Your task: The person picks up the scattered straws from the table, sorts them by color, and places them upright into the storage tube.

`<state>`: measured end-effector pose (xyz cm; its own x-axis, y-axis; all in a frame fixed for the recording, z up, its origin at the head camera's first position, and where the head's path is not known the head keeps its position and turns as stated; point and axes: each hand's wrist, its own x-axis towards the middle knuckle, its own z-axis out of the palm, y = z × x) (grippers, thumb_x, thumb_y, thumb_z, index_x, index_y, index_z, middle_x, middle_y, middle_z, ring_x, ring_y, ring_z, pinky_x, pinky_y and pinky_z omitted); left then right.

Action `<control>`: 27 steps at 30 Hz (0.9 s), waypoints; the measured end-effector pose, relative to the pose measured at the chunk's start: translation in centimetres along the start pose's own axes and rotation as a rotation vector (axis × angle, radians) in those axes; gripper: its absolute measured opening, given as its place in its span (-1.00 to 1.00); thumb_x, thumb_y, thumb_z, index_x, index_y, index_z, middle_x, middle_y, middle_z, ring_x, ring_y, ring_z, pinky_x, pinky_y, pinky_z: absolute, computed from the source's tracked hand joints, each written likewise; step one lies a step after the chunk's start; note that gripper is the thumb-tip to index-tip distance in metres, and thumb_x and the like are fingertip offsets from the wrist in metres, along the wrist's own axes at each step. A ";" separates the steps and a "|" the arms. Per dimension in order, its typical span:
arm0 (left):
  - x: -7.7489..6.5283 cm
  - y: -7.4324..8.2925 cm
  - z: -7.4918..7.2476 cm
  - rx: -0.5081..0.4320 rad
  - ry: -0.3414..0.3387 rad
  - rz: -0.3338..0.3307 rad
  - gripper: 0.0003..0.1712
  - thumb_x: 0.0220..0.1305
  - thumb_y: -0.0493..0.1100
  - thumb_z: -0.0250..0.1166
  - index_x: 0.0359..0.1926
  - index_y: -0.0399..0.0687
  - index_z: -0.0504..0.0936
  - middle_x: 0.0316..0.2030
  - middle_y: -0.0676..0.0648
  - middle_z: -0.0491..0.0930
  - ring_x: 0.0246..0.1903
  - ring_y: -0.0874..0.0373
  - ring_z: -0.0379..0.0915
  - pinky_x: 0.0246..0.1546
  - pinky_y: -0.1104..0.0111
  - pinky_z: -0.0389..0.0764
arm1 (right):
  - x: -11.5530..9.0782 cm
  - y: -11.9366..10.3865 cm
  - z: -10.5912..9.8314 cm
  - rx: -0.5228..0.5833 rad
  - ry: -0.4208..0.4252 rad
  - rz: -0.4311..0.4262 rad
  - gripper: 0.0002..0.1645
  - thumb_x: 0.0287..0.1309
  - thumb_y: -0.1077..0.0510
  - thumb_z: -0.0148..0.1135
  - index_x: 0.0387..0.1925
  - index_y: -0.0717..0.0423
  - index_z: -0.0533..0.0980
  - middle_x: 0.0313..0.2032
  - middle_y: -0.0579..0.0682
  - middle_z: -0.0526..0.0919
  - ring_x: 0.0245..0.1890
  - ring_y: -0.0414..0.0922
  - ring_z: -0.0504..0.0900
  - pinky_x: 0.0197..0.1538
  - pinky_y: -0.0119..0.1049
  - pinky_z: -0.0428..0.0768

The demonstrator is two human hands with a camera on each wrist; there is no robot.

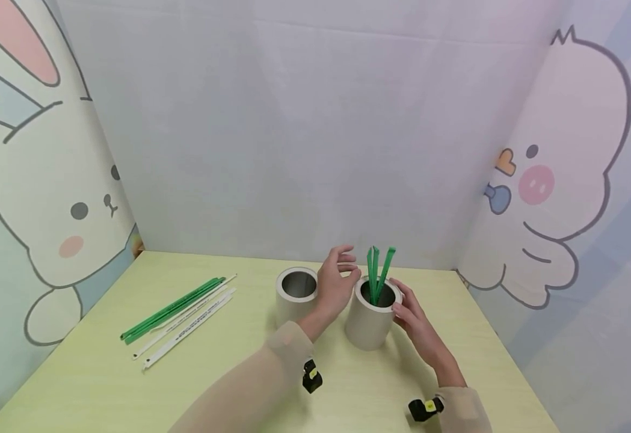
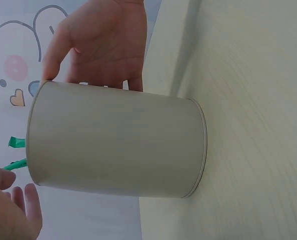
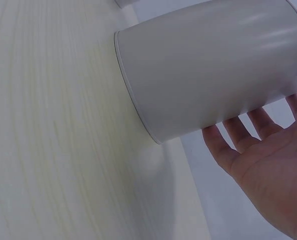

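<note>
Two off-white cylindrical holders stand upright on the table. Several slim green sticks with flattened ends [image 1: 387, 263], like wrapped straws, lean inside the right holder [image 1: 368, 328]. My right hand [image 1: 417, 322] holds this holder by its right side, thumb by the rim; in the right wrist view its fingertips touch the smooth wall [image 3: 208, 70]. My left hand [image 1: 338, 282] is raised at the rim's left side, fingers loosely bent. In the left wrist view its thumb overlaps a green stick's end [image 2: 17, 164]. The left holder [image 1: 289, 308] shows a dark inside, partly behind my left hand.
On the table's left lie a bundle of green sticks [image 1: 171, 310] and several white sticks with printed marks [image 1: 189, 329]. A pale curtain [image 1: 293, 150] rises behind the table [image 1: 228, 397], with cartoon-printed cloth at both sides.
</note>
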<state>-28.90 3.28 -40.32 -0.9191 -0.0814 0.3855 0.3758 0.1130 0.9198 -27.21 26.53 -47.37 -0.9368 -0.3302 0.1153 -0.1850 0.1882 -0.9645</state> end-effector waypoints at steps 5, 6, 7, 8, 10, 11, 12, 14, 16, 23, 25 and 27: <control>0.3 1.3 -2.7 0.034 -0.082 0.022 -0.42 0.38 -0.35 0.40 0.37 -0.04 0.54 0.13 -0.16 0.67 0.08 -0.01 0.70 0.08 0.20 0.74 | -0.1 0.1 0.2 0.009 -0.001 0.002 -0.30 0.70 -0.08 -0.17 0.70 -0.21 -0.05 0.61 0.16 0.11 0.44 -0.20 0.32 0.48 0.01 0.29; 0.5 1.8 -3.6 0.047 -0.105 0.038 -0.43 0.38 -0.34 0.40 0.37 -0.03 0.54 0.13 -0.15 0.67 0.07 0.00 0.70 0.08 0.20 0.74 | -0.1 0.1 0.3 0.008 -0.002 0.000 -0.30 0.70 -0.08 -0.16 0.70 -0.21 -0.04 0.61 0.16 0.12 0.45 -0.15 0.31 0.48 0.01 0.29; 0.6 2.4 -4.6 0.068 -0.129 0.051 -0.44 0.39 -0.33 0.40 0.37 -0.02 0.54 0.12 -0.13 0.67 0.07 0.01 0.69 0.08 0.20 0.74 | -0.1 0.1 0.3 0.006 -0.002 -0.003 -0.30 0.70 -0.08 -0.16 0.70 -0.21 -0.04 0.61 0.16 0.12 0.47 -0.11 0.29 0.48 0.00 0.29; 0.8 2.9 -5.6 0.090 -0.154 0.069 -0.45 0.40 -0.31 0.41 0.36 0.00 0.55 0.11 -0.09 0.67 0.06 0.04 0.69 0.07 0.22 0.74 | -0.1 0.1 0.2 0.002 -0.002 -0.007 -0.30 0.70 -0.07 -0.17 0.70 -0.21 -0.04 0.61 0.17 0.12 0.49 -0.06 0.28 0.47 -0.03 0.30; 1.2 3.9 -8.0 0.145 -0.196 0.105 -0.46 0.40 -0.29 0.41 0.35 0.02 0.56 0.09 -0.05 0.68 0.03 0.06 0.69 0.05 0.23 0.75 | -0.1 0.0 0.1 -0.003 0.000 -0.011 -0.30 0.70 -0.07 -0.17 0.70 -0.21 -0.04 0.61 0.17 0.12 0.52 0.05 0.23 0.46 -0.06 0.31; 1.5 4.2 -9.2 0.176 -0.212 0.119 -0.47 0.40 -0.29 0.41 0.34 0.04 0.57 0.07 -0.04 0.69 0.02 0.07 0.69 0.06 0.23 0.75 | -0.1 -0.1 0.1 -0.004 0.002 -0.012 -0.30 0.70 -0.07 -0.17 0.70 -0.21 -0.04 0.61 0.17 0.12 0.54 0.10 0.20 0.46 -0.07 0.31; 1.8 4.4 -10.5 0.213 -0.224 0.133 -0.48 0.40 -0.29 0.41 0.33 0.03 0.58 0.07 -0.05 0.70 0.01 0.06 0.70 0.06 0.22 0.75 | -0.1 -0.1 0.0 -0.004 0.004 -0.011 -0.31 0.70 -0.06 -0.17 0.70 -0.21 -0.04 0.61 0.17 0.12 0.54 0.13 0.18 0.45 -0.09 0.31; 2.3 4.4 -13.3 0.279 -0.243 0.150 -0.49 0.40 -0.30 0.41 0.32 0.01 0.59 0.07 -0.08 0.70 0.00 0.03 0.71 0.07 0.19 0.75 | -0.1 -0.1 -0.1 -0.002 0.005 -0.009 -0.30 0.70 -0.06 -0.16 0.70 -0.20 -0.04 0.62 0.17 0.11 0.54 0.11 0.19 0.44 -0.14 0.33; 2.7 4.1 -16.1 0.351 -0.249 0.152 -0.49 0.39 -0.32 0.41 0.32 -0.03 0.59 0.08 -0.12 0.70 0.01 -0.02 0.71 0.06 0.14 0.75 | -0.1 -0.1 -0.1 0.002 0.004 -0.006 -0.30 0.70 -0.05 -0.16 0.70 -0.19 -0.04 0.62 0.17 0.10 0.51 0.02 0.23 0.41 -0.22 0.36; 2.2 1.5 -24.8 0.619 -0.256 0.095 -0.49 0.41 -0.34 0.37 0.34 -0.10 0.56 0.10 -0.23 0.70 0.01 -0.16 0.72 -0.02 -0.01 0.76 | 0.0 -0.1 -0.1 0.022 0.002 -0.018 -0.30 0.70 -0.04 -0.14 0.70 -0.17 -0.04 0.62 0.18 0.09 0.41 -0.27 0.33 0.29 -0.51 0.42; 1.8 0.5 -26.7 0.672 -0.261 0.084 -0.48 0.41 -0.35 0.37 0.35 -0.13 0.54 0.09 -0.26 0.70 0.00 -0.18 0.72 -0.02 -0.04 0.75 | 0.0 -0.1 -0.1 0.022 0.004 -0.020 -0.30 0.70 -0.04 -0.14 0.69 -0.17 -0.03 0.61 0.19 0.11 0.42 -0.22 0.33 0.30 -0.51 0.42; 1.5 -0.6 -28.5 0.721 -0.266 0.073 -0.48 0.41 -0.36 0.37 0.35 -0.15 0.54 0.07 -0.27 0.70 -0.02 -0.19 0.71 -0.03 -0.05 0.75 | 0.1 0.0 0.0 0.015 0.001 -0.018 -0.30 0.70 -0.06 -0.15 0.69 -0.19 -0.03 0.61 0.20 0.11 0.43 -0.17 0.31 0.31 -0.47 0.41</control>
<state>-27.10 -25.17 -38.17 -0.9267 0.1815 0.3290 0.3503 0.7338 0.5821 -27.28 26.51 -47.34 -0.9339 -0.3321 0.1326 -0.1969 0.1682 -0.9659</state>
